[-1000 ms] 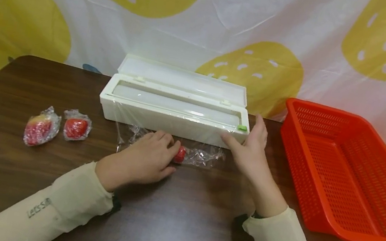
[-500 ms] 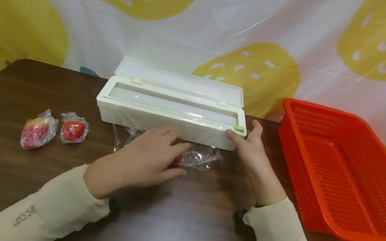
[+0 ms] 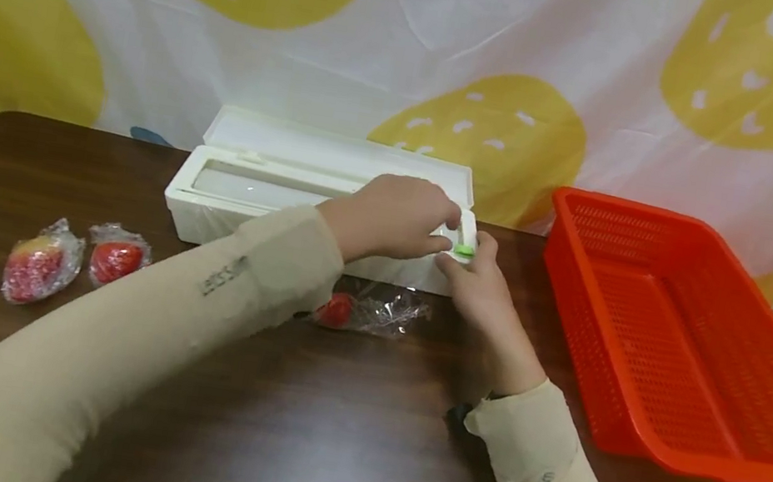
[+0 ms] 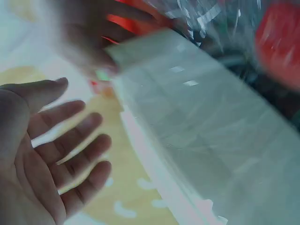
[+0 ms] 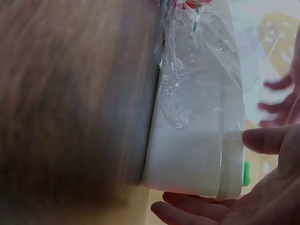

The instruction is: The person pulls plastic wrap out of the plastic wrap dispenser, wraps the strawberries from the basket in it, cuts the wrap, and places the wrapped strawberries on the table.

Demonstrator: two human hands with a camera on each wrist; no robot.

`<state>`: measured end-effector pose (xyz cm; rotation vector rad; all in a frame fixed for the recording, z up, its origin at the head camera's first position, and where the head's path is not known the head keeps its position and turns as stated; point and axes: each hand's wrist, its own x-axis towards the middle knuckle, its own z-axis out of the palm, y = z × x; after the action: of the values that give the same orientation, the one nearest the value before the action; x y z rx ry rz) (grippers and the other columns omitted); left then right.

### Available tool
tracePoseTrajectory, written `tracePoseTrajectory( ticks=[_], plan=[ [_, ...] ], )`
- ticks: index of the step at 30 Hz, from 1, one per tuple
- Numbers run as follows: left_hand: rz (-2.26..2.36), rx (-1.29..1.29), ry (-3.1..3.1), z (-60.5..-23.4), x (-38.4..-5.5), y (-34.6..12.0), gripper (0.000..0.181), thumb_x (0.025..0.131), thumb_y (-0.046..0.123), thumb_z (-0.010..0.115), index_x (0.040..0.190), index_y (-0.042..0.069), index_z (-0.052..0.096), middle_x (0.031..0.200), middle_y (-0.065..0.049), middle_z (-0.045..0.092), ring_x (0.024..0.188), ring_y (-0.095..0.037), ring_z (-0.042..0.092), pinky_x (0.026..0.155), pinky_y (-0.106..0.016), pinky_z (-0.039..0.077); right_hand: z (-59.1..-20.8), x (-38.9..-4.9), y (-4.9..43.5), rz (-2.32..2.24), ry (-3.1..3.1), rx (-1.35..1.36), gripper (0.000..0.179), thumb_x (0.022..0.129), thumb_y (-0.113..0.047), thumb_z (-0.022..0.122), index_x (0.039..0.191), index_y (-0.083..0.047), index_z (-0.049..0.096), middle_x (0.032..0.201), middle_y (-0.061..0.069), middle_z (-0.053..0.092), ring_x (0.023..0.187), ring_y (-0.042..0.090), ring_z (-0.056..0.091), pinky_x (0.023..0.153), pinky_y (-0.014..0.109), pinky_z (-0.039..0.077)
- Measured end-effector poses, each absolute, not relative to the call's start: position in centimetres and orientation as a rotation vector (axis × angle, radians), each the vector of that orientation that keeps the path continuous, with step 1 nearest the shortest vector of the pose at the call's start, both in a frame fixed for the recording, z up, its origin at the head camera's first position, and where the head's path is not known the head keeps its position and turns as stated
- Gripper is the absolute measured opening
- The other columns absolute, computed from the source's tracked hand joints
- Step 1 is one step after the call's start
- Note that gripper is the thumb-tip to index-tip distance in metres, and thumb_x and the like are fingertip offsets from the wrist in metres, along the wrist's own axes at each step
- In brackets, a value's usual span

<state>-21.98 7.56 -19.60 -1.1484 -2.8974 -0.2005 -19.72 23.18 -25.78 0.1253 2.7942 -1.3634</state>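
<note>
A white cling film dispenser lies at the back of the table, lid raised, with a green slide cutter at its right end. Clear film runs down its front to a small red fruit, whose kind I cannot tell. My left hand hovers over the dispenser's right half, fingers spread loosely and holding nothing in the left wrist view. My right hand holds the dispenser's right end, thumb at the upper front edge and fingers along the end. The left hand and sleeve hide part of the dispenser.
Two film-wrapped pieces, a yellow-and-red fruit and a red one, lie on the left. A red plastic basket stands at the right. A patterned cloth hangs behind the dark wooden table.
My left hand has left the red fruit and moved up and right, over the dispenser near the green cutter. The right hand stays at the dispenser's end. The view has shifted slightly.
</note>
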Motion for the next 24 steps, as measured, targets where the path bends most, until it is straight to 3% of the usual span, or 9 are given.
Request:
tracePoseTrajectory(
  ticks=[9, 18, 21, 24],
  plan=[
    [-0.27, -1.116, -2.947, -20.7, -24.4, 9.6, 0.01, 0.088, 0.027, 0.065, 0.092, 0.021, 0.071, 0.094, 0.006, 0.069, 0.086, -0.015, 0.06, 0.078, -0.039, 0.051, -26.3, -19.7, 21.9, -1.514, 2.683, 0.155, 0.056, 0.093, -0.029, 0.05, 0.137, -0.009, 0.02, 0.133, 0.027, 0.048, 0.122, 0.033, 0.045, 0.104, 0.04, 0.034],
    [-0.257, -1.076, -2.922, -20.5, -24.1, 8.8, 0.008, 0.086, 0.023, 0.065, 0.09, 0.022, 0.072, 0.095, 0.006, 0.07, 0.091, -0.015, 0.062, 0.08, -0.041, 0.052, -25.9, -19.7, 21.3, -1.494, 2.677, 0.139, 0.054, 0.096, -0.025, 0.045, 0.139, -0.01, 0.016, 0.129, 0.027, 0.048, 0.122, 0.032, 0.045, 0.106, 0.039, 0.033],
    [-0.25, -1.072, -2.911, -20.6, -24.0, 8.7, 0.009, 0.087, 0.022, 0.063, 0.088, 0.022, 0.072, 0.094, 0.006, 0.07, 0.091, -0.015, 0.062, 0.08, -0.042, 0.052, -25.8, -19.7, 21.2, -1.499, 2.647, 0.164, 0.053, 0.097, -0.024, 0.044, 0.139, -0.011, 0.015, 0.127, 0.025, 0.048, 0.113, 0.031, 0.047, 0.089, 0.036, 0.042],
    [-0.236, -1.084, -2.907, -20.6, -23.9, 8.5, 0.009, 0.088, 0.022, 0.062, 0.088, 0.021, 0.071, 0.095, 0.006, 0.07, 0.092, -0.015, 0.062, 0.08, -0.042, 0.052, -25.8, -19.8, 21.1, -1.51, 2.597, 0.21, 0.052, 0.098, -0.025, 0.043, 0.14, -0.014, 0.013, 0.124, 0.022, 0.046, 0.1, 0.028, 0.047, 0.067, 0.033, 0.042]
  ],
)
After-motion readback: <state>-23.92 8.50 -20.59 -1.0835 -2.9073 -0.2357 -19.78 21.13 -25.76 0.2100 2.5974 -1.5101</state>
